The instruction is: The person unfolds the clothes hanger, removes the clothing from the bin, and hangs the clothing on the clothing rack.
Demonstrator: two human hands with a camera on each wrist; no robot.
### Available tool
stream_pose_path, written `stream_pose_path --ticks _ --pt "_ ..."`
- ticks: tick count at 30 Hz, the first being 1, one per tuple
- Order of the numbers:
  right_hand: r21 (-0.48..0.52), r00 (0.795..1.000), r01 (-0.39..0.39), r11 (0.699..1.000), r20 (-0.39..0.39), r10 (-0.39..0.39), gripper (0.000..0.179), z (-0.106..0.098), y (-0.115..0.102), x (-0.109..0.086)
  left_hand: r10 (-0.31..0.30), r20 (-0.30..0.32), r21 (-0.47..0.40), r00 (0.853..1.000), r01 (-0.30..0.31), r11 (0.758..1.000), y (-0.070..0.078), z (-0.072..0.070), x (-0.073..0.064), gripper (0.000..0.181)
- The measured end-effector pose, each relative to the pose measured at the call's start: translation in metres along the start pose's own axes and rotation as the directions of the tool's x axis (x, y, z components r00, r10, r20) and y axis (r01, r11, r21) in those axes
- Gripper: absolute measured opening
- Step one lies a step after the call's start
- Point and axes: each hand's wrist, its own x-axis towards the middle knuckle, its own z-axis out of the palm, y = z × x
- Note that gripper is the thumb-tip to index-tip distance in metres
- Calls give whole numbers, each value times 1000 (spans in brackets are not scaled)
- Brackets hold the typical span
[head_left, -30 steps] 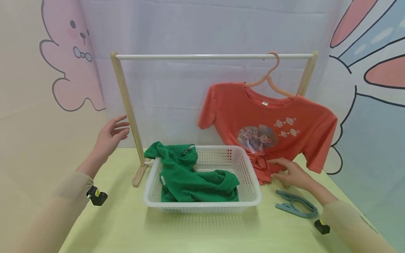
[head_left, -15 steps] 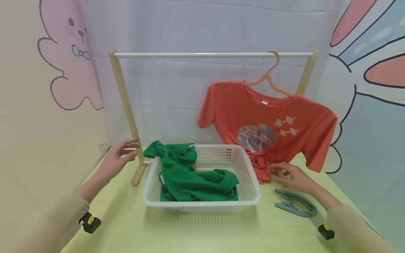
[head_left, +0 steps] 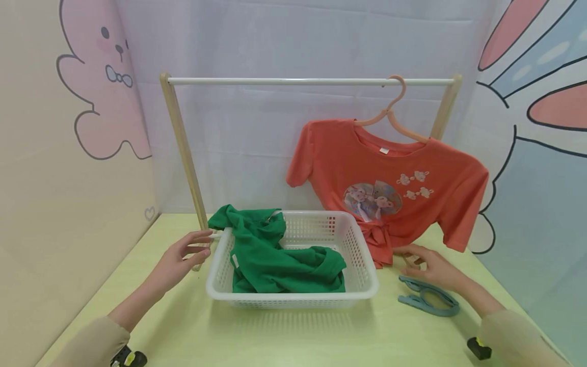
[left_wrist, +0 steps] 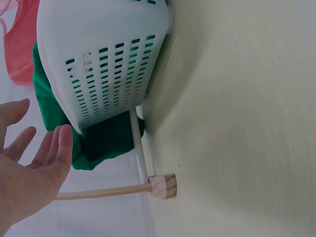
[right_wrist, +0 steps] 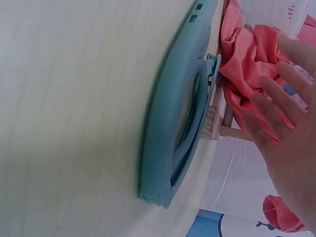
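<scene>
L hand point(head_left: 179, 262) nr wht basket point(head_left: 293, 296) | R hand point(head_left: 432, 267) nr blu hanger point(right_wrist: 164, 118)

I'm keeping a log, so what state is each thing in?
Rack, standing
Pink hanger, hooked on the rack
Red shirt, on the pink hanger, bunched below
White basket, upright
Green garment, crumpled inside, partly over the rim
Blue-green hanger, folded, lying flat
Left hand, holding nothing
Right hand, holding nothing

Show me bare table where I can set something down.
Free: the table in front of the white basket, and left of the left hand. Crowded: right side, with right hand, teal hanger and red shirt close together.
</scene>
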Motion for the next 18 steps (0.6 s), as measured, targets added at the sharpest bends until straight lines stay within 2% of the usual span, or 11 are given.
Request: stream_pose_path --ticks 7,12,18 --pt "21 1000 13 1000 18 -13 49 -1 -2 -5 -37 8 -99 999 37 994 3 10 -13 57" --pt "42 999 9 999 44 -11 47 -2 -3 -6 -108 34 -150 994 112 982 6 16 -23 62" --pt "70 995 13 997 93 -19 49 -3 -2 -11 -175 60 -224 983 184 957 10 23 -32 69"
